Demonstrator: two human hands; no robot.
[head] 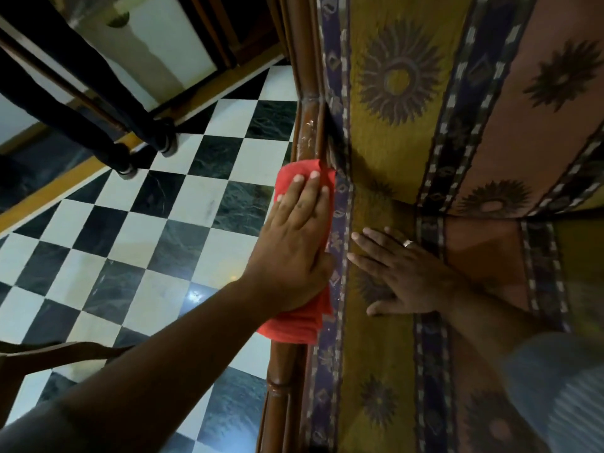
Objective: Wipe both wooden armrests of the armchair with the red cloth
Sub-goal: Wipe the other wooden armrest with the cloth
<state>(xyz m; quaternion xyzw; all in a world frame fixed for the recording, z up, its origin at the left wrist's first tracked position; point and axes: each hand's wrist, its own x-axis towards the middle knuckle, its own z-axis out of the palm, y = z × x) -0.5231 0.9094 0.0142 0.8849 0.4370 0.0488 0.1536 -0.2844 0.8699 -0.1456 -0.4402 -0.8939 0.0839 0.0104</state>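
A red cloth (302,256) is pressed flat along the wooden armrest (310,125) of an armchair (392,142), seen from above over a black-and-white chequered floor (147,240). The cloth is draped over the rail and folded down on either side of it, its lower end bunched just below the wrist. It is judged to be soft, light and limp, a thing that takes the shape of whatever lies beneath it and slides easily on polished wood; it is best controlled not by pinching an edge but by a flat palm laid across its middle, so that it is carried along the rail without rucking. The armrest itself appears rigid and rounded, with pale scuffs visible on the bare stretch just beyond the cloth.

The left hand (294,243) is spread flat, fingers extended and close together, and is laid on top of the cloth; nothing is gripped, the cloth being held only by downward pressure. The right hand (402,273), a ring seen on one finger, is likewise flat with fingers splayed, and is rested on the patterned seat cushion (385,338) just beside the rail, apparently as a brace. The second armrest is not in view.
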